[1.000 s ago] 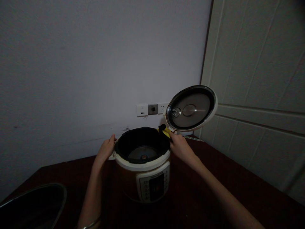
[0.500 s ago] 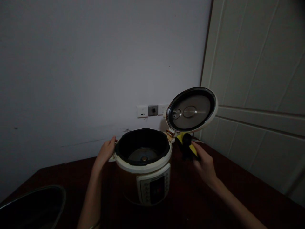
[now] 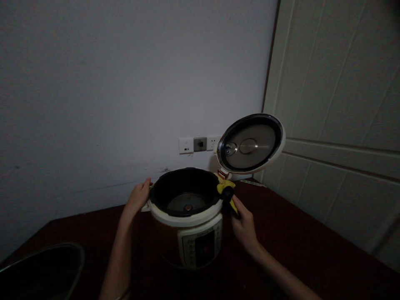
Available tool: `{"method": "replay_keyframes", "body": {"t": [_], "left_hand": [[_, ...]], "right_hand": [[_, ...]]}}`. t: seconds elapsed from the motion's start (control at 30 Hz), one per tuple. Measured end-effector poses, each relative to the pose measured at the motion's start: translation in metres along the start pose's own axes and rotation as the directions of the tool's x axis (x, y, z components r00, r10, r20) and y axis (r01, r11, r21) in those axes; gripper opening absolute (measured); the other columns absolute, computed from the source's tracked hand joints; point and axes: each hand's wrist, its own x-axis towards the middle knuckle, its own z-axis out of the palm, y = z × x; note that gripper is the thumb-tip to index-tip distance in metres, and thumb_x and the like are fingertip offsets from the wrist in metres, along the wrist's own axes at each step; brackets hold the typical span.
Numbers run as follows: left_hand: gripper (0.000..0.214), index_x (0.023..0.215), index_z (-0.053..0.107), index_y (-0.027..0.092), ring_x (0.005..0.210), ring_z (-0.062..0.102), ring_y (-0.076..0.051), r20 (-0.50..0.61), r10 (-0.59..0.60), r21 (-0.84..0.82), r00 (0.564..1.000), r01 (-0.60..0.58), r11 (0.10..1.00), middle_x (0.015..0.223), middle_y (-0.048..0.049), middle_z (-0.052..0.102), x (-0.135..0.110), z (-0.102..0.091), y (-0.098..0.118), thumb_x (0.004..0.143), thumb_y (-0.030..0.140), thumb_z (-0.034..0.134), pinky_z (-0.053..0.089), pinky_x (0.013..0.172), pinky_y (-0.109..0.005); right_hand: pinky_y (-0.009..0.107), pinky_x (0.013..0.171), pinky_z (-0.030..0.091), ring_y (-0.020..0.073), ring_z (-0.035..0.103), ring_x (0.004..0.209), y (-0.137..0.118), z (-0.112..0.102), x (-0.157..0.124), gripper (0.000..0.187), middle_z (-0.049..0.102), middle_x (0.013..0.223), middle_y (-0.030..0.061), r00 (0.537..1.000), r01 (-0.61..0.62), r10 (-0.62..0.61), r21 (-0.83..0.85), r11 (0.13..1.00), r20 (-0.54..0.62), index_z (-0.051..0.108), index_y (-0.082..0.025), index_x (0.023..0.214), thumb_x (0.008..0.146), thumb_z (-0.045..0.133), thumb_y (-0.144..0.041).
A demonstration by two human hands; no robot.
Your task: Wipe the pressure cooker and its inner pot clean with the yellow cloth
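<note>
A pressure cooker (image 3: 187,220) with a white rim, a brown body and a front control panel stands on the dark red table. Its lid (image 3: 248,146) is swung up on the hinge at the right, and the heating plate shows at the bottom of the dark inside. My left hand (image 3: 139,198) is closed on the cooker's left side handle. In my right hand (image 3: 245,223) is a yellow-and-black hand tool (image 3: 229,193), its exact kind unclear in the dim light. The tool's yellow end is at the cooker's right rim, just below the lid hinge.
A dark pot (image 3: 40,271) with a pale rim is partly in view at lower left. Wall sockets (image 3: 200,144) sit behind the cooker. White panelling (image 3: 337,166) rises along the right, and a thin flat strip (image 3: 252,183) lies at the table's back edge.
My right hand has carried the yellow-and-black hand tool left, from under the lid to the cooker's right rim. My left hand stays at the side handle.
</note>
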Motion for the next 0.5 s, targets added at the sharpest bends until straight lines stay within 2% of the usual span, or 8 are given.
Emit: {"method": "replay_keyframes", "body": {"t": [0.07, 0.13, 0.2, 0.27, 0.33, 0.4, 0.5], "left_hand": [[0.058, 0.084, 0.067, 0.013, 0.097, 0.065, -0.028, -0.004, -0.007, 0.002, 1.000, 0.007, 1.000, 0.098, -0.0179, 0.071, 0.000, 0.000, 0.001, 0.083, 0.054, 0.025, 0.046, 0.090, -0.038], [0.058, 0.084, 0.067, 0.013, 0.096, 0.066, -0.028, 0.013, -0.007, -0.002, 1.000, 0.007, 1.000, 0.098, -0.0172, 0.071, 0.000, 0.000, 0.001, 0.083, 0.053, 0.025, 0.047, 0.088, -0.037], [0.057, 0.082, 0.067, 0.014, 0.095, 0.066, -0.028, 0.023, -0.004, -0.005, 1.000, 0.005, 1.000, 0.095, -0.0167, 0.072, 0.000, 0.000, 0.000, 0.083, 0.054, 0.025, 0.047, 0.087, -0.036], [0.057, 0.081, 0.066, 0.015, 0.094, 0.066, -0.027, 0.013, -0.001, -0.014, 1.000, 0.001, 1.000, 0.093, -0.0165, 0.072, 0.002, 0.000, -0.002, 0.082, 0.054, 0.026, 0.047, 0.086, -0.035], [0.056, 0.081, 0.066, 0.015, 0.094, 0.066, -0.027, -0.004, -0.012, -0.022, 1.000, 0.012, 1.000, 0.094, -0.0165, 0.072, 0.002, 0.001, -0.004, 0.082, 0.055, 0.026, 0.047, 0.086, -0.035], [0.056, 0.083, 0.066, 0.015, 0.095, 0.066, -0.027, -0.011, -0.018, -0.024, 1.000, 0.018, 1.000, 0.096, -0.0162, 0.072, 0.003, 0.001, -0.005, 0.082, 0.055, 0.026, 0.047, 0.087, -0.036], [0.056, 0.084, 0.067, 0.014, 0.096, 0.065, -0.028, -0.022, -0.014, -0.028, 1.000, 0.013, 1.000, 0.096, -0.0161, 0.072, 0.003, 0.001, -0.005, 0.082, 0.054, 0.028, 0.046, 0.088, -0.038]], "right_hand": [[0.045, 0.101, 0.045, 0.0221, 0.050, 0.124, -0.019, -0.006, -0.015, 0.066, 0.051, 0.138, 0.0035, 0.996, 0.088, -0.089, 0.033, 0.996, 0.025, 0.043, -0.031, 0.139, 0.080, 0.042, -0.002], [0.044, 0.102, 0.044, 0.0217, 0.046, 0.127, -0.034, -0.010, -0.027, 0.070, 0.046, 0.142, 0.0015, 0.977, 0.177, -0.184, 0.070, 0.982, 0.106, 0.039, -0.035, 0.141, 0.080, 0.042, -0.001], [0.045, 0.105, 0.042, 0.0220, 0.043, 0.130, -0.042, -0.013, -0.031, 0.074, 0.041, 0.145, 0.0017, 0.943, 0.240, -0.255, 0.098, 0.966, 0.213, 0.034, -0.033, 0.143, 0.078, 0.041, 0.000], [0.045, 0.108, 0.038, 0.0220, 0.039, 0.132, -0.038, -0.015, -0.022, 0.078, 0.039, 0.147, 0.0028, 0.926, 0.268, -0.282, 0.090, 0.959, 0.253, 0.032, -0.030, 0.145, 0.074, 0.040, 0.002], [0.045, 0.108, 0.036, 0.0215, 0.040, 0.132, -0.025, -0.015, -0.003, 0.078, 0.042, 0.145, 0.0046, 0.952, 0.221, -0.224, 0.034, 0.975, 0.210, 0.037, -0.026, 0.143, 0.071, 0.038, 0.003], [0.044, 0.107, 0.038, 0.0217, 0.046, 0.128, -0.009, -0.014, 0.018, 0.070, 0.051, 0.138, 0.0080, 0.982, 0.112, -0.105, -0.037, 0.993, 0.157, 0.048, -0.020, 0.136, 0.070, 0.038, 0.002], [0.044, 0.106, 0.038, 0.0224, 0.052, 0.122, 0.002, -0.011, 0.034, 0.062, 0.059, 0.129, 0.0100, 0.988, -0.009, 0.025, -0.107, 0.994, 0.151, 0.059, -0.016, 0.125, 0.068, 0.038, 0.000]]}}
